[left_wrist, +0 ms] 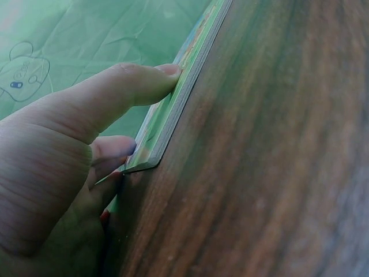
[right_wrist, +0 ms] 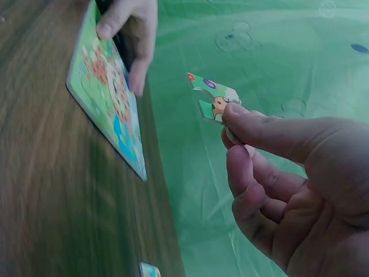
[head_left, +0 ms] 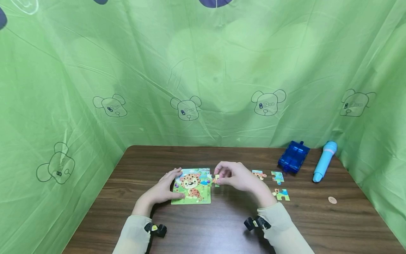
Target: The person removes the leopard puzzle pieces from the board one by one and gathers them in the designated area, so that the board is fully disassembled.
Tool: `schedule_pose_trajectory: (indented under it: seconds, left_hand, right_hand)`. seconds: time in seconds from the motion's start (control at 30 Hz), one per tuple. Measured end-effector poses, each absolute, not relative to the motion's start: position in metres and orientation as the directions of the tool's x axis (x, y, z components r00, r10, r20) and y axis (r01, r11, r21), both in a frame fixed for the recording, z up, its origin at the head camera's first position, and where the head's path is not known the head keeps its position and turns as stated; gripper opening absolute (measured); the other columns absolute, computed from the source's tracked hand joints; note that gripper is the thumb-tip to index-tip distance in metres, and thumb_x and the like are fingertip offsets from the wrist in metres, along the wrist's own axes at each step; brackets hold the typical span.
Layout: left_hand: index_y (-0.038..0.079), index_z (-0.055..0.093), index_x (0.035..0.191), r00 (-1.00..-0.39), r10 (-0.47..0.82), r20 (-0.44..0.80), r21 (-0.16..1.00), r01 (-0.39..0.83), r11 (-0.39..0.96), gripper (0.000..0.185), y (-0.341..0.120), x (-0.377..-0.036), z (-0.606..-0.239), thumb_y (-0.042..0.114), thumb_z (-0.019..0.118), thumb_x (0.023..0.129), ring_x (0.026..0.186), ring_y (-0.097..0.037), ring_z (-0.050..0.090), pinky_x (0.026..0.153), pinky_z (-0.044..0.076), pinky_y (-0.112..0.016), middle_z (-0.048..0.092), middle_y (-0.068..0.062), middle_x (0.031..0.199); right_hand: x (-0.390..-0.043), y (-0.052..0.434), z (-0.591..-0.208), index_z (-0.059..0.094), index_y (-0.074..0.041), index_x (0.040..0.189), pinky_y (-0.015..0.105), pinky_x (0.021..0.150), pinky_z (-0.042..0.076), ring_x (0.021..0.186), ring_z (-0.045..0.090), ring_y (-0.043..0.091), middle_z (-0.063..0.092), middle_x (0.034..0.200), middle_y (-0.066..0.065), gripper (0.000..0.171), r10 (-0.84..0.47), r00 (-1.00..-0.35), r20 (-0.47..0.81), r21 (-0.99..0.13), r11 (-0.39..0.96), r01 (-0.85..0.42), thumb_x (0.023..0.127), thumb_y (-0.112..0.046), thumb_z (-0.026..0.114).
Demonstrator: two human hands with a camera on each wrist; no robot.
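A square puzzle board [head_left: 191, 203] with a spotted cartoon leopard lies on the table. My left hand [head_left: 165, 187] rests at its left side, the thumb straight over the printed face and the fingers along the left edge. In the left wrist view the thumb [left_wrist: 132, 83] presses on the board [left_wrist: 164, 124] near a corner. My right hand [head_left: 236, 176] pinches a puzzle piece [head_left: 216, 180] between thumb and forefinger, just right of the board. In the right wrist view, this green piece [right_wrist: 210, 89] shows a purple spot and part of a leopard, raised above the table.
Loose puzzle pieces lie beyond my right forearm: one [head_left: 259, 174] near the wrist, another [head_left: 277, 177] beside it, a third [head_left: 281, 194] nearer me. Farther right are a blue translucent box [head_left: 294, 157], a light-blue toy microphone [head_left: 325, 161] and a small round disc [head_left: 332, 200]. A green curtain [head_left: 203, 70] surrounds the table.
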State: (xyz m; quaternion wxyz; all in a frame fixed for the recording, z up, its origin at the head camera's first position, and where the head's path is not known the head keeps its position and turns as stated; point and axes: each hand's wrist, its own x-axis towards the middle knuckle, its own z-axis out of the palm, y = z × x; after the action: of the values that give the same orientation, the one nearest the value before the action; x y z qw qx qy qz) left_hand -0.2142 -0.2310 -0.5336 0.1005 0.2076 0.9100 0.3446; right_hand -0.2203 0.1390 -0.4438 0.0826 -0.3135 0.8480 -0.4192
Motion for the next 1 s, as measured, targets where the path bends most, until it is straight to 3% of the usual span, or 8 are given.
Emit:
schedule_pose_trajectory:
  seconds: [0.33, 0.5, 0.83, 1.0]
  left_hand:
    - [0.004, 0.042, 0.167, -0.893, 0.448, -0.046, 0.678, 0.301, 0.67, 0.104, -0.23, -0.214, -0.535, 0.052, 0.09, 0.088, 0.167, -0.037, 0.019, 0.131, 0.012, -0.07, 0.028, -0.009, 0.18]
    - [0.005, 0.042, 0.167, -0.894, 0.446, -0.048, 0.679, 0.298, 0.671, 0.103, -0.231, -0.215, -0.535, 0.052, 0.09, 0.088, 0.167, -0.037, 0.018, 0.13, 0.013, -0.072, 0.028, -0.008, 0.18]
    - [0.005, 0.041, 0.168, -0.893, 0.446, -0.054, 0.678, 0.295, 0.673, 0.103, -0.231, -0.213, -0.535, 0.051, 0.089, 0.089, 0.167, -0.037, 0.018, 0.132, 0.01, -0.069, 0.026, -0.008, 0.18]
    - [0.005, 0.04, 0.168, -0.89, 0.452, -0.054, 0.677, 0.3, 0.672, 0.103, -0.231, -0.214, -0.535, 0.051, 0.089, 0.09, 0.167, -0.036, 0.018, 0.132, 0.009, -0.069, 0.026, -0.008, 0.181]
  right_hand:
    - [-0.228, 0.178, -0.444, 0.074, -0.016, 0.112, 0.03, 0.069, 0.057, 0.081, 0.072, 0.02, 0.075, 0.091, -0.003, 0.021, -0.53, -0.842, 0.105, -0.823, 0.429, -0.373, 0.096, -0.017, 0.087]
    - [-0.231, 0.194, -0.447, 0.074, -0.015, 0.11, 0.03, 0.078, 0.058, 0.085, 0.073, 0.02, 0.076, 0.091, -0.002, 0.022, -0.518, -0.854, 0.059, -0.824, 0.458, -0.334, 0.095, -0.017, 0.088]
    - [-0.231, 0.219, -0.457, 0.07, -0.007, 0.11, 0.03, 0.069, 0.055, 0.079, 0.069, 0.019, 0.075, 0.089, 0.005, 0.023, -0.568, -0.819, -0.079, -0.843, 0.477, -0.249, 0.094, -0.009, 0.086]
    - [-0.232, 0.224, -0.468, 0.071, -0.004, 0.111, 0.034, 0.071, 0.059, 0.078, 0.069, 0.022, 0.074, 0.089, 0.009, 0.023, -0.588, -0.799, -0.127, -0.856, 0.472, -0.211, 0.094, -0.005, 0.085]
